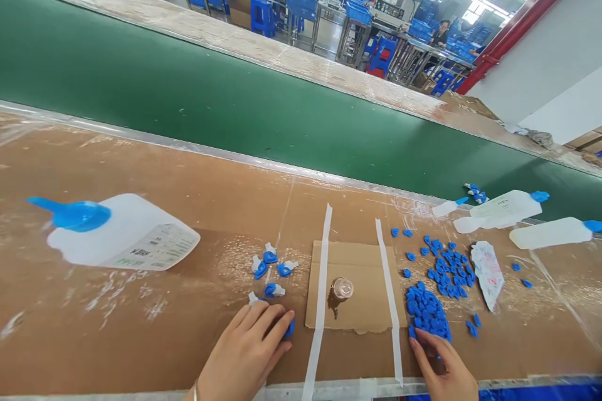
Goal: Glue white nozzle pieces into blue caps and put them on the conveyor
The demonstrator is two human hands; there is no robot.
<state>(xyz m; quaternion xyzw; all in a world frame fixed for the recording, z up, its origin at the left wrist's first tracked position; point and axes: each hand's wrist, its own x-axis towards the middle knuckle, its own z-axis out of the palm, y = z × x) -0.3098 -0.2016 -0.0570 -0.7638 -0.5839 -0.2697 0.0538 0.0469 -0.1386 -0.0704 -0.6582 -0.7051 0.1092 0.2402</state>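
Well, near the front edge of the worktop [94, 341], the left hand [244, 351] was curled closely over a blue plastic cap [290, 328], seemingly gripping it, just beside a small cluster of blue-and-white spouts [270, 269]. The right hand [442, 366] lay partly open, its fingertips [416, 341] touching a heap of loose blue caps [427, 312], though whether it held any could not be told. Between the hands sat a cardboard sheet [367, 307] bearing a small glass jar [342, 289] and crossed by white tape strips [320, 288], while a large white pouch [141, 238] lay farther toward the left.
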